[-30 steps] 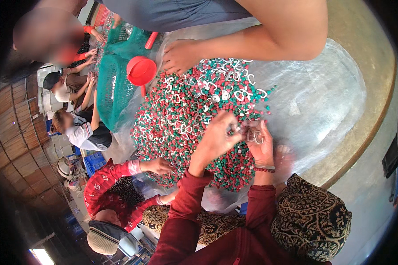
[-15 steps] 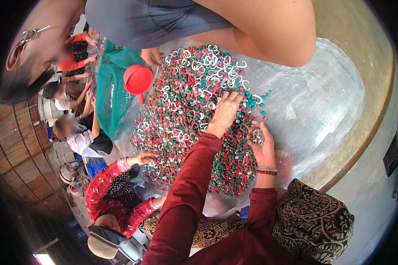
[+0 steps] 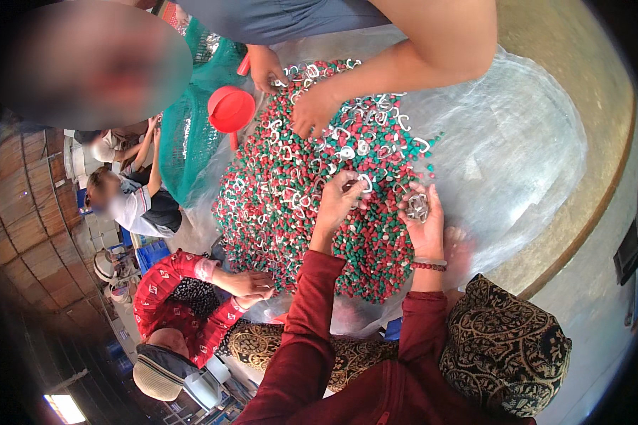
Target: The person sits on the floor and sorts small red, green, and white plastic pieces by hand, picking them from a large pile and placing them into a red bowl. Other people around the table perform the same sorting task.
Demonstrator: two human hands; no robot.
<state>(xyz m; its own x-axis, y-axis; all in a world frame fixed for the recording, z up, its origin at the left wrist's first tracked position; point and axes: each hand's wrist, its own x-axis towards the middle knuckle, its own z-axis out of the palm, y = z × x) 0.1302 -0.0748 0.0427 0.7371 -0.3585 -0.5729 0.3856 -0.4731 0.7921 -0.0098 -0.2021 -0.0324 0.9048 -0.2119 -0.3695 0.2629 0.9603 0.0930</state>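
Note:
A wide heap of small red and green pebble-like pieces (image 3: 376, 258) lies in front of me, mixed with white, C-shaped rings (image 3: 386, 106). Over the heap's middle, my left hand (image 3: 335, 204) pinches a white ring (image 3: 366, 183) between thumb and fingers. My right hand (image 3: 427, 228), palm up at the right edge of the heap, is curled around several shiny pale rings (image 3: 417, 206). A beaded bracelet circles that wrist.
Clear plastic sheeting (image 3: 517, 149) spreads under the heap. A red scoop (image 3: 232, 110) rests beside green netting (image 3: 195, 142). Across the heap, a co-worker's hands (image 3: 315, 110) reach into it; another co-worker's hands (image 3: 248, 285) are at its left edge.
My left hand has drawn back toward me and left, now with a white ring. My right hand stays near its place. The co-worker opposite has reached a second hand into the heap.

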